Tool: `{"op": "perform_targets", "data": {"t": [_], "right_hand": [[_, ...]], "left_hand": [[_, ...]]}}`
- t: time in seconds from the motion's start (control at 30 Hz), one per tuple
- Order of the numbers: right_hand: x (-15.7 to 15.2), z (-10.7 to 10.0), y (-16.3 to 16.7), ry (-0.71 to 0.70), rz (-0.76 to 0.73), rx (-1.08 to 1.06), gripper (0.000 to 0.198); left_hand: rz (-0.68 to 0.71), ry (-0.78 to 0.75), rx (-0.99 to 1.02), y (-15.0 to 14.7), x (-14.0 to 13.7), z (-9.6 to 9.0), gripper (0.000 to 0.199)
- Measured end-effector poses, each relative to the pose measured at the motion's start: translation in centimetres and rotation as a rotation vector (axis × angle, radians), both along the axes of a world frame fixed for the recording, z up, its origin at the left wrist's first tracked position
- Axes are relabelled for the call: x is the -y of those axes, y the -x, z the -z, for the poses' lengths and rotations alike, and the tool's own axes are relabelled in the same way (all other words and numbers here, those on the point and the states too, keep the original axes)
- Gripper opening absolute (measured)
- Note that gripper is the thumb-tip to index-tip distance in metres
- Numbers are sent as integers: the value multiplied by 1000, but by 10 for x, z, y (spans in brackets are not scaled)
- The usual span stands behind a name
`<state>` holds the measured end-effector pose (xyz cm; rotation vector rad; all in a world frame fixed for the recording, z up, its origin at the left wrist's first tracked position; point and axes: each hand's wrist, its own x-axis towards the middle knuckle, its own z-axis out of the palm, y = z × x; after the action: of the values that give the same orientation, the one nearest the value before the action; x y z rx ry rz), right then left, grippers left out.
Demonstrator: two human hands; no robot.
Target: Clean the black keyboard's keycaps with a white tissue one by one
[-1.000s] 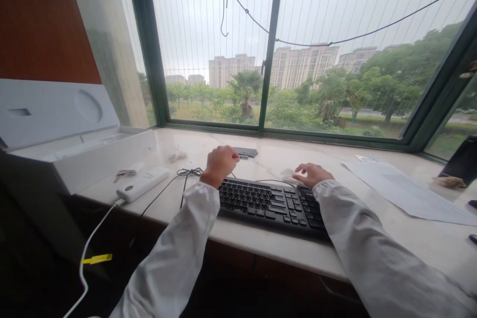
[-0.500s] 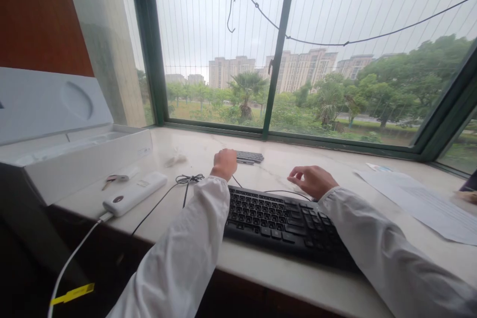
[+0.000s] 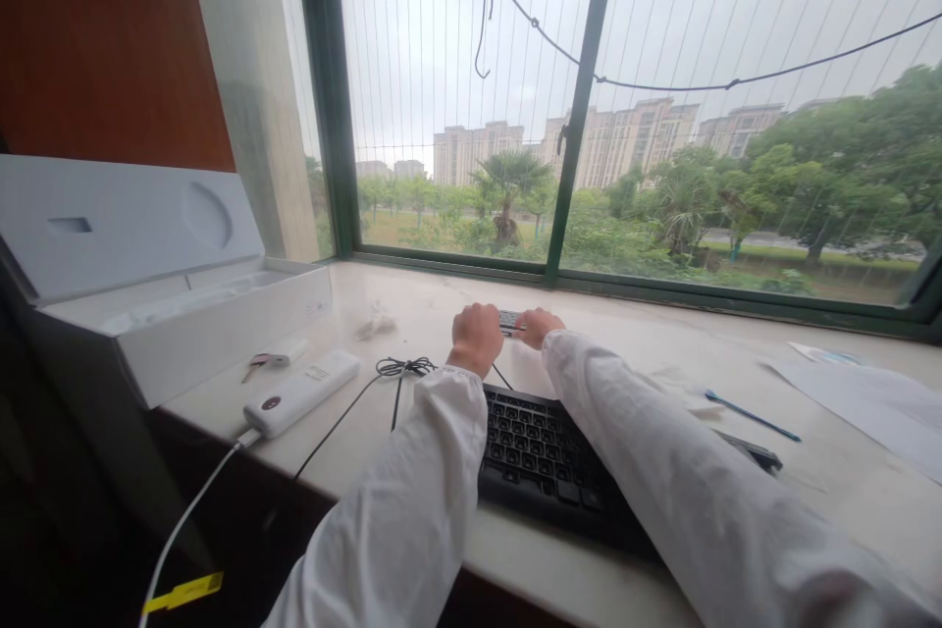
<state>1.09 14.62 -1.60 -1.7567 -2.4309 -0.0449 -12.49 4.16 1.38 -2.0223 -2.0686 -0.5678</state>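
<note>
A black keyboard [image 3: 537, 442] lies along the front of the white sill, with most of its visible letter keys stripped of their caps. My right forearm crosses over it and hides much of its right side. Behind the keyboard, a block of loose black keycaps [image 3: 509, 320] sits in rows, partly covered by both hands. My left hand [image 3: 477, 336] is curled at the block's left edge; its fingertips are hidden on the far side. At the right edge, my right hand [image 3: 539, 326] touches the keycaps with bent fingers, and what is between them is too small to make out.
Left of the keyboard are a bundled black cable [image 3: 404, 368], a white power bank [image 3: 301, 394], a key [image 3: 265, 363] and an open white box [image 3: 221, 324]. On the right lie a thin blue stick [image 3: 752, 415], crumpled tissue [image 3: 681, 388] and paper sheets [image 3: 861, 402]. A window [image 3: 456, 262] rises behind.
My right hand has moved left and forward, from above the keyboard's right part to the keycaps. The left hand stays by them. The view has shifted left, and the blue stick and tissue now show.
</note>
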Motion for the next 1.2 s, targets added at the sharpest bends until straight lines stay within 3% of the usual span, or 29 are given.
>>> {"op": "perform_targets", "data": {"t": [0.17, 0.33, 0.4, 0.53, 0.63, 0.73, 0.87, 0.97, 1.03, 1.13, 1.2], "right_hand": [[-5, 5, 7, 37, 12, -35, 25], [0, -17, -14, 110, -45, -158, 27], [8, -28, -27, 172, -61, -318, 36], [40, -38, -52, 416, -173, -784, 50], [69, -38, -67, 603, -262, -1005, 51], [91, -38, -83, 703, -325, -1077, 50], [110, -41, -100, 754, -404, -1006, 51], [119, -40, -114, 668, -439, -947, 53], [119, -36, -130, 497, -375, -852, 54], [110, -28, -167, 87, -85, -559, 49], [100, -19, -193, -96, 110, -346, 47]], "left_hand": [[-2, -12, -2, -1, 0, 0, 27], [83, -109, 47, -1, -1, -1, 29], [158, -164, 58, -4, 1, -1, 30], [392, -218, 56, -17, 10, -2, 77], [558, -216, 74, -27, 20, -3, 86], [694, -176, 152, -33, 30, -5, 81], [874, -84, 266, -38, 37, -9, 86], [857, -92, 304, -44, 39, -7, 95], [815, -122, 334, -47, 38, -4, 103], [755, -167, 412, -51, 34, 2, 101], [724, -183, 480, -52, 32, 6, 94]]}}
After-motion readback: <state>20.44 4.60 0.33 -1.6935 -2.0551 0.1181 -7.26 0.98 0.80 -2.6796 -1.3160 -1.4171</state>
